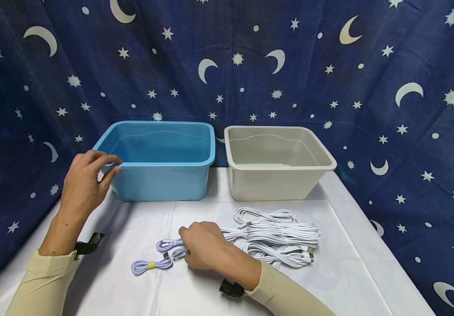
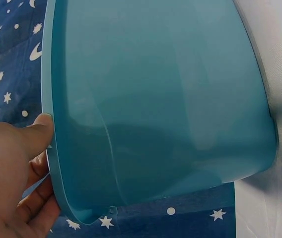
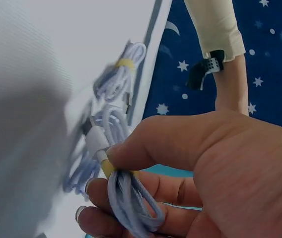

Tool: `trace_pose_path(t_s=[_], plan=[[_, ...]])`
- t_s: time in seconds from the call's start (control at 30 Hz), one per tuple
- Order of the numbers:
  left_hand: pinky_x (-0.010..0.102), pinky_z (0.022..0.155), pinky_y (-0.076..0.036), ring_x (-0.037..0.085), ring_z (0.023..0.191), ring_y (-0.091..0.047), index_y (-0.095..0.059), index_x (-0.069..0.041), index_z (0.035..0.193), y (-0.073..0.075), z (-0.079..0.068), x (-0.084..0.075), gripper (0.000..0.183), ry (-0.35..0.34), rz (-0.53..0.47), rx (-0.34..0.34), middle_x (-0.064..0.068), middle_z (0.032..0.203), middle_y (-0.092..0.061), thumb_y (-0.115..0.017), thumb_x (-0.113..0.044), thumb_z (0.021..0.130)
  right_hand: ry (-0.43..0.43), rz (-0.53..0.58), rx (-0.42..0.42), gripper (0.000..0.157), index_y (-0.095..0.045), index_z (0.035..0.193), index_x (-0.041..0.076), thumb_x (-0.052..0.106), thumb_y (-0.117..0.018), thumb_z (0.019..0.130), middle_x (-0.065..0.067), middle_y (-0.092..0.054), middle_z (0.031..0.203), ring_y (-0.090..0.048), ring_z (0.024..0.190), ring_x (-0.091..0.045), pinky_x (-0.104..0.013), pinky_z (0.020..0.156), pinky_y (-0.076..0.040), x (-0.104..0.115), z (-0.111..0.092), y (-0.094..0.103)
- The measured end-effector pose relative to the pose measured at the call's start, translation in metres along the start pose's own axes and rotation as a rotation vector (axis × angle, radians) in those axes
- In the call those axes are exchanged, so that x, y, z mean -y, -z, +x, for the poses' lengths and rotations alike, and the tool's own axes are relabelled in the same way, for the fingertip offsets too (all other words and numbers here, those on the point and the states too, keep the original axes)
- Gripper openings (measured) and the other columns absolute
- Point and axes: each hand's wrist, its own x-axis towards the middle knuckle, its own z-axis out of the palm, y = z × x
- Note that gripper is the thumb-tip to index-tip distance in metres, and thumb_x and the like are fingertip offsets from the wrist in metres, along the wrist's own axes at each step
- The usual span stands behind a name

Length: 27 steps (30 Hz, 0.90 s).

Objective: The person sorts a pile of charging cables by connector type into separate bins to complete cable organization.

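Note:
My left hand (image 1: 84, 186) grips the near-left rim of a blue plastic bin (image 1: 160, 182); in the left wrist view its thumb and fingers lie on either side of the rim. My right hand (image 1: 206, 246) is low over the table, in front of the bins. It pinches a coiled lavender charging cable (image 3: 126, 198) by its yellow tie, thumb on one side and fingers on the other. Another lavender cable coil (image 1: 143, 266) with a yellow tie lies to the left of this hand, and a further lavender coil (image 1: 166, 245) lies just beyond it.
Several bundled white cables (image 1: 286, 232) are heaped to the right of my right hand. Behind them stands a beige bin (image 1: 274, 184), beside the blue one. A white cloth (image 1: 116, 281) covers the table, and a dark blue curtain (image 1: 219, 39) with moons and stars hangs around it.

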Motion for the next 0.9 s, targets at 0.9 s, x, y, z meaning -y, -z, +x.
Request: trace_pose_path(t_s=[0.9], plan=[[0.056,0.089,-0.039,0.04,0.11,-0.052,-0.078,-0.009,0.111,0.0,0.0,0.002,0.017,0.0,-0.003,0.003,0.017,0.114,-0.065,-0.08,-0.005,0.095,-0.068,0.23,-0.23,0.012,-0.068,0.09,0.018,0.016,-0.078,0.085,0.012,-0.063,0.077,-0.052,0.065,-0.006,-0.025,0.052,-0.039,-0.02,0.004,0.053]])
